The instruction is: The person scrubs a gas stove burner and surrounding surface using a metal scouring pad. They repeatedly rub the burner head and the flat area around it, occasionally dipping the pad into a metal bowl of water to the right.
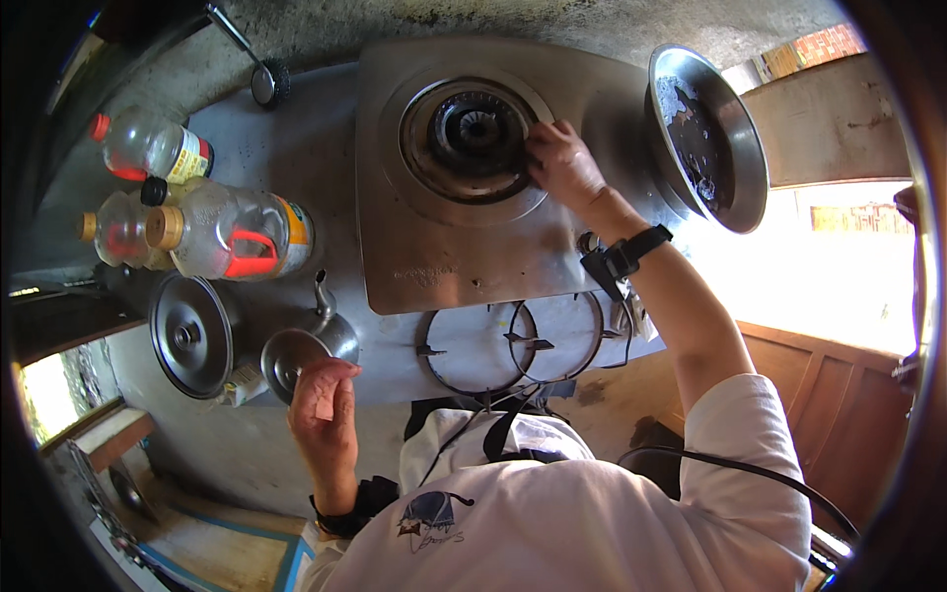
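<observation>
My right hand (pixel 564 164) is at the right edge of the round burner recess (pixel 477 133) in the stainless-steel gas stove (pixel 414 251); its fingers are bent down, and whether they pinch anything is hidden. My left hand (pixel 325 407) is raised near the body, in front of a metal kettle (pixel 342 337), its fingers partly curled with nothing seen in them. Two round wire pan supports (pixel 444 383) lie overlapping on the counter below the stove's front edge. A dark burner head sits in the middle of the recess.
A metal basin (pixel 749 155) with dark wet contents tilts at the stove's right. Several plastic bottles (pixel 222 229) stand at the left, with a round metal lid (pixel 185 337) below them. A long-handled scrubber or ladle (pixel 264 83) lies at the back left.
</observation>
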Demonstrator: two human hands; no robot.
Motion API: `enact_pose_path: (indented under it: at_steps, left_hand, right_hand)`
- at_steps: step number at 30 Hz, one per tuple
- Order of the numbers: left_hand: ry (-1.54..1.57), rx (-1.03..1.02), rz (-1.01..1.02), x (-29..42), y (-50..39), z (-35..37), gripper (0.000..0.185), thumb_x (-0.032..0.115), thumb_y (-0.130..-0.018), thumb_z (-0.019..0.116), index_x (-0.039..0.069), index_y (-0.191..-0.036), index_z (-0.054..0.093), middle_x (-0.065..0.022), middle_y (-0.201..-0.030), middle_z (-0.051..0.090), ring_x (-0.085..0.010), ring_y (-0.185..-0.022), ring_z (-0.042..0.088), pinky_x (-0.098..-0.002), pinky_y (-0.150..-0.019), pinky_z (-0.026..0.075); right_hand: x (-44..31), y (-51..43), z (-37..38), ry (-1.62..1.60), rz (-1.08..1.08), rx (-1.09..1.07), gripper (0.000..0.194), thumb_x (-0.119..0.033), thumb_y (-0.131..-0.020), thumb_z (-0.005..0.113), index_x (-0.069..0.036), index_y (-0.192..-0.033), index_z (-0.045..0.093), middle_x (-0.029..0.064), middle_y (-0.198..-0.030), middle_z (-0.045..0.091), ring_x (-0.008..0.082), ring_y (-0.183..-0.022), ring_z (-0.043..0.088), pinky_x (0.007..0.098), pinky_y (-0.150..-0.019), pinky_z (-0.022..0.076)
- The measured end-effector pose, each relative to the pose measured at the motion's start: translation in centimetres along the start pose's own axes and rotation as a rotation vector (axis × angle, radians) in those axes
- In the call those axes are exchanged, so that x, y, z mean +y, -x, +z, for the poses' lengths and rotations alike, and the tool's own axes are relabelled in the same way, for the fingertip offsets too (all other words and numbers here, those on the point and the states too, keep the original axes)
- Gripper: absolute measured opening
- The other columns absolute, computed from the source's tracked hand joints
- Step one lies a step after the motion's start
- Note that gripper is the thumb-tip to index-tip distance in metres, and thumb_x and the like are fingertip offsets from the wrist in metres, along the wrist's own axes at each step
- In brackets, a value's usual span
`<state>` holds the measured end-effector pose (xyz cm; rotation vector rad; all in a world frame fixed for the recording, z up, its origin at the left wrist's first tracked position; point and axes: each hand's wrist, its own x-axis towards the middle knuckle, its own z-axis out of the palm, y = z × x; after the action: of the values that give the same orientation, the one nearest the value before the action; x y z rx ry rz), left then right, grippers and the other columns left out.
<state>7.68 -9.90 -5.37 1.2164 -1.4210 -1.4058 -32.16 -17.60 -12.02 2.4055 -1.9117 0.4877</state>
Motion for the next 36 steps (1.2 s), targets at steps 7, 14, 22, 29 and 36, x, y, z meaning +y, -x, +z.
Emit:
enact_pose_path:
  at_steps: [7,14,22,29,36]
  left_hand:
    - [-0.027,-0.009,-0.014,-0.1,0.1,0.1,0.012,-0.007,-0.086,0.052,-0.003,-0.095,0.06,-0.01,-0.098,0.057,-0.0164,-0.09,0.057,-0.0287,-0.084,0.047]
    - [-0.04,-0.016,-0.011,0.0,-0.1,0.7,0.014,-0.008,-0.086,0.052,-0.003,-0.095,0.06,-0.0091,-0.097,0.058,-0.0156,-0.089,0.057,-0.0274,-0.084,0.046]
    - [-0.04,-0.012,-0.009,0.2,0.5,-0.1,0.014,-0.008,-0.087,0.051,-0.003,-0.097,0.06,-0.0083,-0.099,0.057,-0.0158,-0.089,0.058,-0.0282,-0.084,0.047]
    - [-0.028,0.031,-0.011,0.1,1.2,-0.9,0.014,-0.008,-0.087,0.051,-0.003,-0.097,0.06,-0.008,-0.099,0.057,-0.0154,-0.088,0.059,-0.0284,-0.085,0.047]
    - [-0.03,0.074,-0.033,-0.3,1.8,-1.8,0.015,-0.008,-0.087,0.051,-0.003,-0.098,0.06,-0.0086,-0.1,0.058,-0.0161,-0.088,0.06,-0.0286,-0.084,0.047]
  right_hand:
    - [0.9,0.0,0.7,-0.044,-0.009,0.041,0.014,-0.009,-0.064,0.067,-0.007,-0.078,0.066,0.0062,-0.095,0.057,0.0265,-0.09,0.051,0.034,-0.084,0.0445]
    - [0.4,0.1,0.4,-0.027,0.089,0.056,0.012,-0.011,-0.067,0.066,-0.009,-0.078,0.067,0.0045,-0.096,0.057,0.0265,-0.095,0.051,0.0354,-0.085,0.0443]
    - [1.7,-0.3,-0.5,-0.095,-0.022,-0.077,0.02,-0.006,-0.065,0.069,-0.009,-0.085,0.069,0.0035,-0.1,0.058,0.0271,-0.097,0.049,0.0343,-0.084,0.0456]
    - [3.1,-0.9,-1.3,-0.068,-0.154,-0.256,0.024,-0.005,-0.066,0.066,-0.01,-0.089,0.069,0.0034,-0.102,0.057,0.0278,-0.099,0.048,0.0337,-0.085,0.0458]
    - [3.2,-1.4,-2.0,-0.072,-0.148,-0.466,0.032,-0.005,-0.067,0.066,-0.009,-0.098,0.069,0.0031,-0.107,0.055,0.0274,-0.104,0.046,0.0342,-0.091,0.0427]
